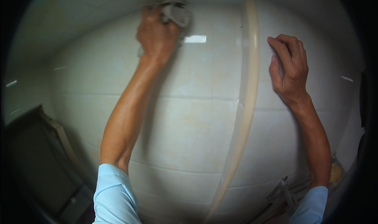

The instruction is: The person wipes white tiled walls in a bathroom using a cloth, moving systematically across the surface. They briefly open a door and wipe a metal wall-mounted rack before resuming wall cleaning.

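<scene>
My left hand (158,36) is raised high in front of me and grips a crumpled grey cloth (177,14), blurred, close to the top of the pale tiled wall (183,129). Folds of the cloth stick out past the fingers. On the other side of a cream-coloured vertical trim strip (252,46), my right hand (291,66) is held up close to the wall. Its fingers are bent, with a gap between thumb and forefinger and nothing in it. Whether that hand touches the tiles I cannot tell.
A dark opening with a frame (56,129) lies at the lower left. Below my right forearm stands a metal rack or bracket (285,188), partly hidden by the sleeve. Something yellow (336,173) sits beside it. The trim strip projects from the wall.
</scene>
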A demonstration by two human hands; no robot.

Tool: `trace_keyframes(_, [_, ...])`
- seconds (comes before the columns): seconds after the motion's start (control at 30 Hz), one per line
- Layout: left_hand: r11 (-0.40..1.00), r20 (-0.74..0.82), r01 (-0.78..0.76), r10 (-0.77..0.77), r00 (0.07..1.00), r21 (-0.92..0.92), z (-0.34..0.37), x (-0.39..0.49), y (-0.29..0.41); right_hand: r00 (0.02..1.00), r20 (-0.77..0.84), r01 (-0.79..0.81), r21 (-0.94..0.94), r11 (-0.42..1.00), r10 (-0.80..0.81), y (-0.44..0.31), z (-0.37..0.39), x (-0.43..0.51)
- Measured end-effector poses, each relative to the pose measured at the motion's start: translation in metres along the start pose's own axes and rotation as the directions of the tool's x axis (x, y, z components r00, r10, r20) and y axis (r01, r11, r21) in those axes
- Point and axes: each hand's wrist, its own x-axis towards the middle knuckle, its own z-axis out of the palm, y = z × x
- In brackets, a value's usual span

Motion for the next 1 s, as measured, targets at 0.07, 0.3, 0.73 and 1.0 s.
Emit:
trace_keyframes(0.07, [0.992, 0.099, -0.119, 0.123, 0.987, -0.050, 0.021, -0.008, 0.051, 1.000, 0.001, -0.004, 0.000, 1.000, 0.004, -0.002, 0.000, 0.001])
trace_keyframes(0.3, [0.978, 0.304, -0.205, 0.181, 0.935, 0.048, 0.002, 0.004, 0.056, 0.999, 0.023, -0.025, 0.015, 1.000, 0.025, -0.005, -0.007, 0.001])
trace_keyframes(0.73, [0.978, 0.532, -0.210, 0.179, 0.827, -0.002, -0.003, 0.016, 0.081, 0.999, 0.035, -0.031, -0.025, 0.999, 0.032, -0.009, -0.009, 0.000])
trace_keyframes(1.0, [0.985, 0.415, -0.078, 0.006, 0.910, 0.156, -0.046, 0.024, -0.016, 0.995, 0.078, -0.063, -0.033, 0.997, 0.066, -0.009, -0.008, -0.004])
